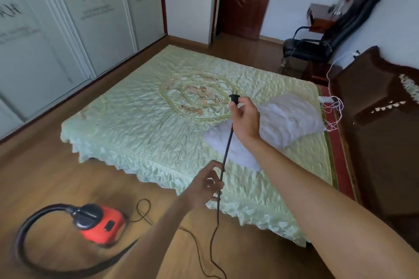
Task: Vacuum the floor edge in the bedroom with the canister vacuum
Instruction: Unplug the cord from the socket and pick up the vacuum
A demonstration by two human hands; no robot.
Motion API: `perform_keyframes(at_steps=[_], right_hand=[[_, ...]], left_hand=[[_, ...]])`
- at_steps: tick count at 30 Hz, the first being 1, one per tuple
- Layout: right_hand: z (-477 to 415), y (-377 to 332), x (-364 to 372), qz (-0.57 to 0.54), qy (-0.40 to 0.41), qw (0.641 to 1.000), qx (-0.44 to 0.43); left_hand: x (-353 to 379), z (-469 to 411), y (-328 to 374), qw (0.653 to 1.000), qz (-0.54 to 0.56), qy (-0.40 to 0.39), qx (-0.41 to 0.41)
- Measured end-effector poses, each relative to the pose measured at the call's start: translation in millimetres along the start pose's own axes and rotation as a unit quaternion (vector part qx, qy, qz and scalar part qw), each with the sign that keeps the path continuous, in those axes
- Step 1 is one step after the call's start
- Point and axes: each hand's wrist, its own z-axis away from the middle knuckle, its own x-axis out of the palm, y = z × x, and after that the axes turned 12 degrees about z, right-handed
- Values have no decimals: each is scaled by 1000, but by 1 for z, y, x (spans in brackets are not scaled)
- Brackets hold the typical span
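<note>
Wood floor (45,176), green bed (140,124) (white pillow (283,120)), red vacuum (106,226), black cord (228,142)

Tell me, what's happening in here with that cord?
A person is standing beside the bed, getting a red canister vacuum ready. Their right hand pinches the plug and holds it up over the bed, while the left hand holds the black power cord lower down. The cord trails to the wooden floor, where the vacuum sits with its hose curled around it. The plug is not in any socket, so no vacuuming is under way.
</note>
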Motion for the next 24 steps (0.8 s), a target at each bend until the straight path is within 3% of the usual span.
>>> perform_keyframes(at_steps=[11, 24], right_hand=[[16, -116, 128, -22, -110, 990, -87], [46, -216, 267, -96, -263, 941, -190]], left_hand=[[-106, 70, 9, 985, -24, 163, 57], [-198, 121, 7, 934, -23, 353, 46]])
